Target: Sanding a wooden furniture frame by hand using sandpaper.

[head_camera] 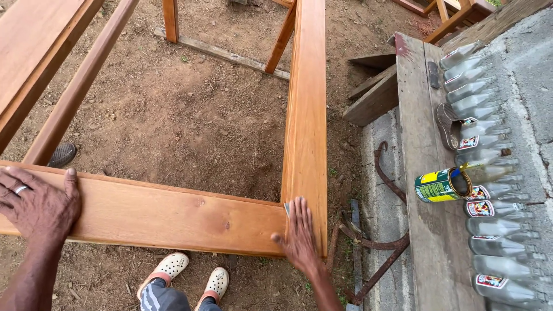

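While the left hand point(36, 203) lies flat, fingers spread, on the near reddish-brown varnished wooden rail point(173, 213), whose long axis runs left to right, the right hand point(299, 233) presses open-palmed on the corner joint where a second varnished plank point(306, 103) runs away over the bare dirt ground point(190, 115).

Two varnished, reddish-brown wooden boards meet at a right-angle corner above bare dirt. The near board point(161, 216) runs crosswise, flat face up, showing small dark knots. The long board point(307, 109) runs away from the corner, narrower, its smooth grain unbroken and its near end overlapping the crosswise board's right end.
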